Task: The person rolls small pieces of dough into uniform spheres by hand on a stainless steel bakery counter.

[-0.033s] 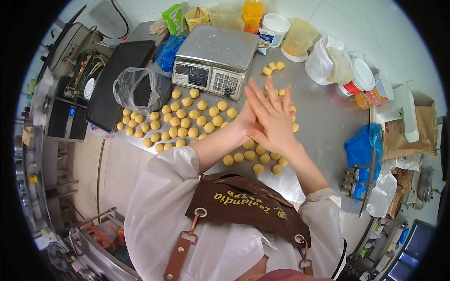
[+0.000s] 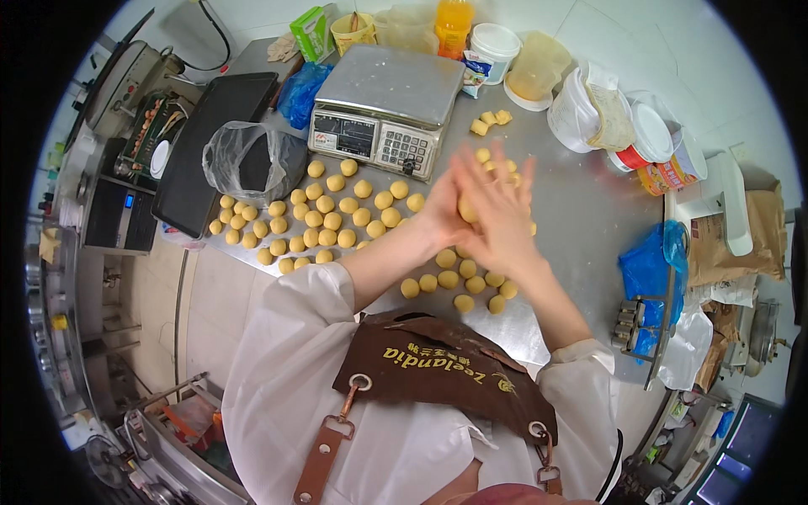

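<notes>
My hands are brought together over the steel table, with a yellow dough ball [image 2: 467, 209] showing between the palms. My left hand [image 2: 443, 210] lies beneath and to the left of it. Across it on the right is my right hand [image 2: 505, 215], its stretched fingers smeared by motion. Rows of round dough balls [image 2: 348, 204] spread to the left of my wrists, and several more [image 2: 468, 269] sit below my hands. Beyond my fingertips are rougher dough pieces [image 2: 491, 122], with others partly hidden behind the right hand.
A digital scale [image 2: 379, 109] stands behind the dough balls. Left of it are a clear plastic bag [image 2: 252, 164] and a black tray [image 2: 181, 181]. Tubs, a plastic jug [image 2: 539, 67] and an orange bottle [image 2: 454, 29] line the wall. A blue bag [image 2: 652, 269] hangs at the right edge.
My palms have shifted against each other, and the right fingers have blurred. The dough ball between them has come into sight.
</notes>
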